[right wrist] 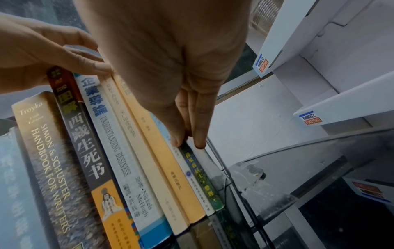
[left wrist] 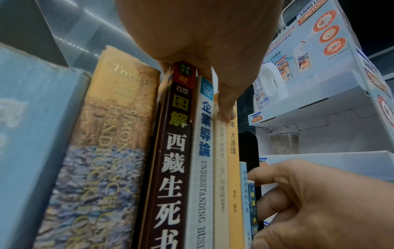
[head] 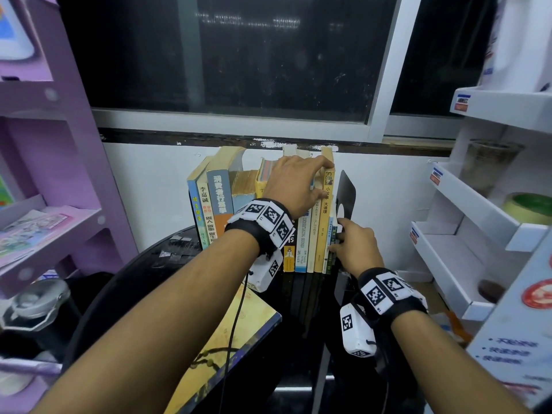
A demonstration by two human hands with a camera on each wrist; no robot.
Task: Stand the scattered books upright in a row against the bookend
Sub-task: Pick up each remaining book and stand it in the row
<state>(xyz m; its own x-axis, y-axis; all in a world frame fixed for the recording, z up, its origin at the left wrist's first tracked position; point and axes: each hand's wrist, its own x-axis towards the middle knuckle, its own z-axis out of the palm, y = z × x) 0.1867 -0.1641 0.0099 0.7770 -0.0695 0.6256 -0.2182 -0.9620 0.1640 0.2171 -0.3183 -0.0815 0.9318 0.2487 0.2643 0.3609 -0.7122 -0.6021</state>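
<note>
A row of upright books stands on the black glass table (head: 161,270), spines toward me, ending at a black metal bookend (head: 346,192) on the right. My left hand (head: 316,174) lies over the tops of the tall books. Its fingers curl over the yellow book (head: 324,234) and its thumb (left wrist: 226,107) presses the spines. Lower down, my right hand (head: 343,234) has straight fingers (right wrist: 200,134) pressing the spine of the small green book (right wrist: 200,175), the last one beside the bookend. In the left wrist view the green book (left wrist: 253,202) stands shorter than its neighbours.
A large yellow-covered book (head: 233,339) lies flat at the table's front. A purple shelf unit (head: 44,219) stands to the left. On the right, a white display rack (head: 478,219) holds a plastic cup (head: 490,162) and a tape roll (head: 528,207). Wall and window are behind.
</note>
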